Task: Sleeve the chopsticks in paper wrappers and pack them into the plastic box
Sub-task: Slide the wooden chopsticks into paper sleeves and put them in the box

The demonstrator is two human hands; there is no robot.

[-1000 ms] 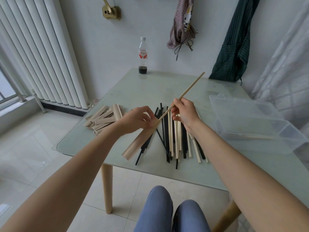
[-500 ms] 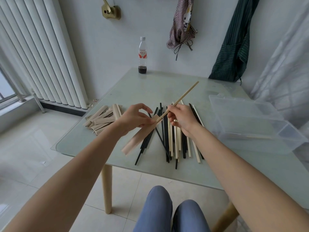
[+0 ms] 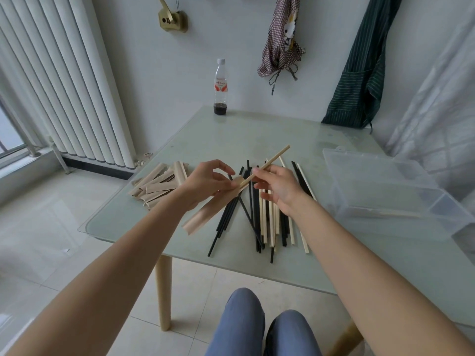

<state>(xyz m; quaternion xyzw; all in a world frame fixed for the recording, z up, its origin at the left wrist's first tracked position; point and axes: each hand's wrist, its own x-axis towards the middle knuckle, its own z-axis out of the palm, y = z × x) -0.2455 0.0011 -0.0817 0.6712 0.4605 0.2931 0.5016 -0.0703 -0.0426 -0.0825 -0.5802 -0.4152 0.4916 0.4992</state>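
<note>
My left hand [image 3: 205,185] holds a tan paper wrapper [image 3: 205,214] slanting down to the left above the table. My right hand [image 3: 276,187] pinches a pale wooden chopstick [image 3: 272,160] whose lower end sits inside the wrapper's mouth; its upper end points up to the right. Below both hands lies a loose spread of black and pale chopsticks [image 3: 259,222]. A heap of empty paper wrappers [image 3: 159,186] lies to the left. The clear plastic box [image 3: 385,196] stands open at the right, with a sleeved pair on its floor.
The glass table [image 3: 257,134] has its near edge just beyond my knees. A drink bottle [image 3: 221,88] stands at the far edge. A radiator [image 3: 64,80] lines the left wall, and aprons hang on the back wall.
The chopstick has slid further into the wrapper, so less of it sticks out. My right hand moved down and left toward the wrapper's mouth.
</note>
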